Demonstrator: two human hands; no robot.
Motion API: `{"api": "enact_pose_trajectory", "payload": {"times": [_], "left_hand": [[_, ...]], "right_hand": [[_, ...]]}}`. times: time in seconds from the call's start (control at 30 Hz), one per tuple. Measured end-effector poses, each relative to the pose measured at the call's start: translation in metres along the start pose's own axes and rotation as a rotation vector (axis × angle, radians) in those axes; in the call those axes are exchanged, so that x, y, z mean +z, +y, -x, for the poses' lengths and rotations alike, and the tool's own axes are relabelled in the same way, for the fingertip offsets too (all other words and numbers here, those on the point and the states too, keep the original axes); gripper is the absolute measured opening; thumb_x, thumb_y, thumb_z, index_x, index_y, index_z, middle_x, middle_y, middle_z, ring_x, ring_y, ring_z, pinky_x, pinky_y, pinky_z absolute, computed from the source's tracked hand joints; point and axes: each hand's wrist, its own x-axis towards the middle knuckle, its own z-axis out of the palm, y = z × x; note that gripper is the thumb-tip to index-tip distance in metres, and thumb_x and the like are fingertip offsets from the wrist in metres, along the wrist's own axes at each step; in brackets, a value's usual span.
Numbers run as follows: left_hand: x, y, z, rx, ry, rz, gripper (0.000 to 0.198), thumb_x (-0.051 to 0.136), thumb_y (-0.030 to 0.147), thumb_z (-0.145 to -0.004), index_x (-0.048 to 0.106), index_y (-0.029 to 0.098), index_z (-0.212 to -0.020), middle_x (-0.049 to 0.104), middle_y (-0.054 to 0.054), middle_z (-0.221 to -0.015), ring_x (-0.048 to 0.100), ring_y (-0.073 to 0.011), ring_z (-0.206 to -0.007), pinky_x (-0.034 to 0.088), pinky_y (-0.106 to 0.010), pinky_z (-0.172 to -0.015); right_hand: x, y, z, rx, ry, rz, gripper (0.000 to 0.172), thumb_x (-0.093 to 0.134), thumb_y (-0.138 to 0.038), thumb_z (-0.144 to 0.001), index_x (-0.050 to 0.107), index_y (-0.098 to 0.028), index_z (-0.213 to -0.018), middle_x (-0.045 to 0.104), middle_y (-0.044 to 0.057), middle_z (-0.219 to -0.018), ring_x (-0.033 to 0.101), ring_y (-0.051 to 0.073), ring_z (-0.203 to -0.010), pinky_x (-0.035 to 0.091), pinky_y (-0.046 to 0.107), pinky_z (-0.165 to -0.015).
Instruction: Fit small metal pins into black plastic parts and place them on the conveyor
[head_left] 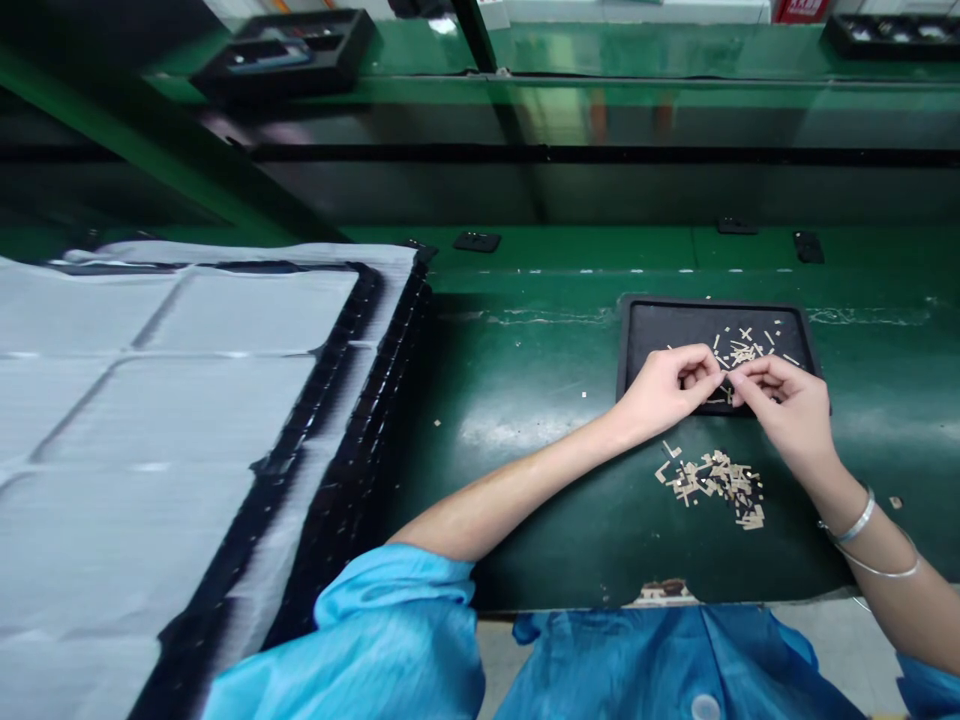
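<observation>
Both of my hands meet fingertip to fingertip over a shallow black tray (660,325). My left hand (679,380) pinches with thumb and forefinger; whatever lies in the pinch is too small to name. Close against it, my right hand (787,400) is pinched the same way, its other fingers curled. Beneath the fingers, small tan pieces (745,352), some of them thin strips, lie scattered in the tray. On the green table nearer to me is a loose heap of similar tan and dark bits (712,478).
Stacked black trays lined with white sheeting (247,400) fill the left side. Small black parts (477,242) lie along the back of the green table (525,400). A shelf above carries a black box (289,55) at left and another black tray (892,37) at right.
</observation>
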Motion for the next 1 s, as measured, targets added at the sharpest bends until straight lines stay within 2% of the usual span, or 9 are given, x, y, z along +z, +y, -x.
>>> {"api": "enact_pose_trajectory", "payload": {"times": [0.13,0.27,0.37,0.47,0.57,0.73,0.9,1.0], "left_hand": [[0.001,-0.002,0.001,0.025,-0.019,0.005,0.013,0.055,0.025,-0.084,0.056,0.013,-0.080,0.051,0.003,-0.064,0.046,-0.0069,-0.058,0.037,-0.020,-0.058],[0.002,-0.003,0.002,0.090,0.001,-0.100,0.015,0.051,0.024,-0.088,0.058,0.014,-0.080,0.051,0.003,-0.063,0.043,-0.0069,-0.056,0.035,-0.020,-0.059],[0.003,-0.006,0.004,0.143,0.034,-0.216,0.013,0.050,0.022,-0.089,0.058,0.015,-0.081,0.053,0.003,-0.064,0.044,-0.0074,-0.057,0.036,-0.021,-0.061],[0.004,-0.008,0.005,0.172,0.048,-0.313,0.013,0.049,0.020,-0.089,0.059,0.015,-0.083,0.057,0.001,-0.069,0.049,-0.0092,-0.062,0.038,-0.022,-0.063],[0.005,-0.011,0.006,0.200,0.045,-0.384,0.015,0.046,0.018,-0.090,0.059,0.015,-0.083,0.061,-0.002,-0.074,0.053,-0.0111,-0.067,0.041,-0.023,-0.066],[0.004,-0.013,0.006,0.258,0.039,-0.463,0.017,0.045,0.014,-0.089,0.060,0.014,-0.080,0.063,-0.002,-0.075,0.056,-0.0119,-0.068,0.040,-0.022,-0.065],[0.003,-0.011,0.005,0.287,-0.015,-0.451,0.018,0.044,0.011,-0.088,0.058,0.014,-0.077,0.059,-0.001,-0.071,0.053,-0.0106,-0.066,0.039,-0.022,-0.065],[0.001,-0.007,0.004,0.204,-0.029,-0.319,0.014,0.048,0.012,-0.085,0.055,0.015,-0.073,0.052,0.003,-0.063,0.046,-0.0083,-0.058,0.036,-0.021,-0.060]], "right_hand": [[0.003,0.003,-0.001,0.044,-0.001,-0.120,0.015,0.066,-0.033,-0.075,0.063,-0.019,-0.070,0.061,0.000,-0.057,0.056,0.012,-0.052,0.043,0.024,-0.049],[0.006,0.004,0.001,0.015,0.054,-0.066,0.012,0.066,-0.031,-0.077,0.064,-0.019,-0.077,0.064,0.002,-0.067,0.057,0.013,-0.060,0.041,0.025,-0.051],[0.006,0.001,0.003,-0.085,0.114,0.099,0.009,0.064,-0.029,-0.080,0.067,-0.020,-0.080,0.065,0.003,-0.072,0.052,0.013,-0.060,0.038,0.026,-0.051],[0.005,-0.001,0.005,-0.214,0.090,0.223,0.013,0.060,-0.030,-0.083,0.069,-0.020,-0.078,0.065,0.004,-0.073,0.048,0.013,-0.058,0.037,0.027,-0.051],[0.004,0.000,0.005,-0.299,0.075,0.281,0.015,0.059,-0.028,-0.085,0.069,-0.020,-0.078,0.065,0.004,-0.073,0.050,0.014,-0.059,0.039,0.028,-0.052],[0.006,0.004,0.003,-0.498,0.133,0.336,0.010,0.060,-0.018,-0.081,0.067,-0.020,-0.074,0.061,0.001,-0.064,0.049,0.013,-0.055,0.038,0.027,-0.050],[0.006,0.003,0.003,-0.581,0.146,0.400,0.011,0.061,-0.012,-0.077,0.063,-0.019,-0.069,0.053,-0.001,-0.057,0.045,0.012,-0.052,0.036,0.026,-0.049],[0.003,0.003,0.001,-0.572,0.166,0.414,0.012,0.061,-0.011,-0.076,0.063,-0.018,-0.068,0.052,-0.002,-0.056,0.044,0.011,-0.050,0.036,0.026,-0.049]]}}
